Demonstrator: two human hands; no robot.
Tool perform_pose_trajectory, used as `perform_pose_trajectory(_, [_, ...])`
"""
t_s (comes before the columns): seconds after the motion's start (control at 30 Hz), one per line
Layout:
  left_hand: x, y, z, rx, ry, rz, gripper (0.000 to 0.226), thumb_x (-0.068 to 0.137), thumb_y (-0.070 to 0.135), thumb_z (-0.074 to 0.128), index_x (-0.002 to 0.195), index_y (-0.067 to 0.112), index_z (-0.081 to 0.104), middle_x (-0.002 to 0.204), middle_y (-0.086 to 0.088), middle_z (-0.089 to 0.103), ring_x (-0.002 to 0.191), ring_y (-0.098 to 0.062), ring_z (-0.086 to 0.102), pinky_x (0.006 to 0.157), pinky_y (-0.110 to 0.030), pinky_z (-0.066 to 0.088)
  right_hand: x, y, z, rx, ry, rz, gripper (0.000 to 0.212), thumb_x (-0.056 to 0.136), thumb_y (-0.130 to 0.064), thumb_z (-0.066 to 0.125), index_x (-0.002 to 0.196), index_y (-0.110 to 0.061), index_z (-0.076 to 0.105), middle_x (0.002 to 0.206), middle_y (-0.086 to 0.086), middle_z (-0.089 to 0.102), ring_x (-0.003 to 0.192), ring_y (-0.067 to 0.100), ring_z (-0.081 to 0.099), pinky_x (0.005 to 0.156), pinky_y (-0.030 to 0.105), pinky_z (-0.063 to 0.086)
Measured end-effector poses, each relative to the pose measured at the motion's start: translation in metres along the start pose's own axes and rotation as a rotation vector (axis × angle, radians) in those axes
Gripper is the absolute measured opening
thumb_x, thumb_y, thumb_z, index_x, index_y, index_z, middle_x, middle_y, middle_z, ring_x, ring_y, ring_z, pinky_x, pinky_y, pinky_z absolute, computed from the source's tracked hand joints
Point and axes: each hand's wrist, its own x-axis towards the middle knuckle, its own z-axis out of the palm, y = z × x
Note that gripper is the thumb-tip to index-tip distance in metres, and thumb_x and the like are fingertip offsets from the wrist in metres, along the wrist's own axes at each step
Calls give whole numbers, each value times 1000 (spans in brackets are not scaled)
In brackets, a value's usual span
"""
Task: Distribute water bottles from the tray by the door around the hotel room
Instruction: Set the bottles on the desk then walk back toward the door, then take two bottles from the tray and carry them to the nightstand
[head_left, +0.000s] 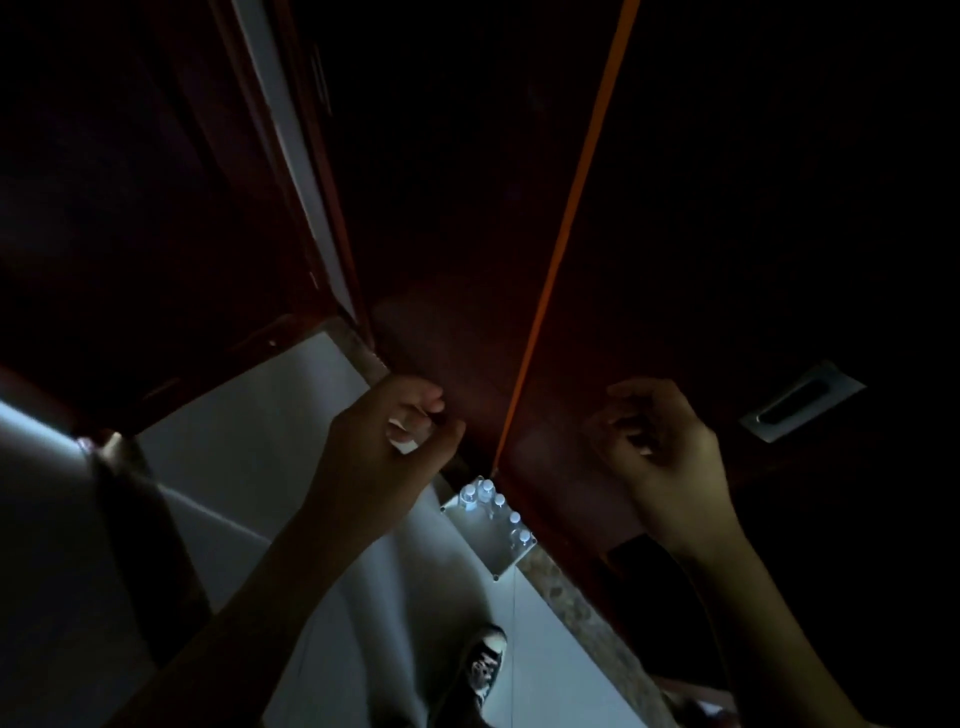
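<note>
A white square tray (485, 548) sits on the pale floor against the foot of a dark red door. Several clear water bottles with white caps (493, 503) stand along its far edge. Both hands are raised in front of the door, well above the tray. My left hand (395, 441) has its fingers curled and seems to pinch a small white card-like thing; the dim light hides the detail. My right hand (660, 457) hangs with loosely curled fingers and holds nothing.
The room is very dark. A thin orange lit seam (550, 291) runs up the dark red door panels. A recessed metal handle (800, 400) is at the right. My shoe (485, 665) stands on the floor just short of the tray. Dark wooden furniture rises at the left.
</note>
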Motion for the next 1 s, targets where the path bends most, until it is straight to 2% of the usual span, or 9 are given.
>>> perform_pose_trajectory(0.1, [33, -37, 30, 17, -44, -61, 24, 70, 42, 71, 92, 36, 63, 100, 25, 68, 86, 6, 66, 69, -13, 50, 27, 45, 20, 68, 16, 90, 30, 60, -47, 61, 88, -36, 59, 81, -23, 70, 71, -4, 66, 61, 7, 47])
perform_pose_trajectory(0.2, [60, -85, 61, 33, -64, -122, 33, 67, 53, 63, 94, 36, 64, 97, 22, 69, 90, 2, 66, 77, -24, 54, 56, 101, 44, 130, 56, 166, 29, 63, -47, 63, 90, -35, 62, 83, -21, 72, 74, -1, 68, 66, 16, 51])
perform_pose_trajectory(0.33, [91, -154, 100, 37, -98, -163, 40, 69, 54, 63, 101, 29, 65, 97, 16, 71, 96, -2, 67, 84, -26, 53, 87, 176, 79, 155, 89, 224, 19, 75, -26, 68, 93, -30, 62, 88, -22, 71, 80, -4, 68, 70, 13, 52])
perform_pose_trajectory(0.53, [117, -302, 173, 61, -158, -282, 45, 69, 53, 64, 105, 26, 64, 103, 14, 69, 102, -3, 65, 90, -19, 47, 89, 331, 144, 107, 85, 423, 26, 83, -4, 74, 100, -20, 63, 90, -21, 71, 82, -6, 67, 69, 11, 52])
perform_pose_trajectory(0.67, [123, -430, 240, 96, -205, -389, 47, 68, 51, 67, 107, 26, 60, 105, 11, 67, 103, -7, 64, 89, -21, 46, 68, 448, 204, 184, 260, 574, 19, 83, -15, 72, 97, -23, 62, 87, -19, 73, 84, -4, 68, 71, 12, 52])
perform_pose_trajectory(0.73, [120, -497, 280, 121, -259, -450, 47, 71, 37, 78, 112, 26, 58, 109, 9, 65, 103, -12, 63, 87, -25, 46, 52, 513, 234, 191, 371, 665, 22, 77, -24, 70, 97, -26, 62, 91, -15, 74, 88, 0, 68, 75, 18, 53])
perform_pose_trajectory(0.8, [115, -564, 319, 165, -345, -463, 57, 70, 23, 84, 120, 21, 55, 116, 4, 62, 107, -17, 62, 87, -26, 46, 37, 582, 263, 161, 423, 745, 29, 76, -26, 74, 103, -28, 61, 100, -8, 73, 98, 8, 69, 82, 30, 55])
perform_pose_trajectory(0.9, [106, -668, 370, 251, -537, -456, 91, 65, 18, 90, 142, 13, 41, 134, -6, 53, 119, -23, 56, 99, -34, 46, 11, 685, 306, 24, 457, 836, 41, 80, -15, 80, 110, -26, 55, 108, -7, 67, 105, 15, 66, 90, 44, 56])
perform_pose_trajectory(1.0, [108, -761, 418, 284, -572, -441, 114, 58, 19, 93, 151, 6, 27, 143, -17, 43, 126, -31, 53, 106, -46, 45, -8, 776, 342, -119, 422, 883, 56, 74, -14, 81, 111, -39, 47, 113, -7, 61, 108, 18, 62, 88, 38, 54])
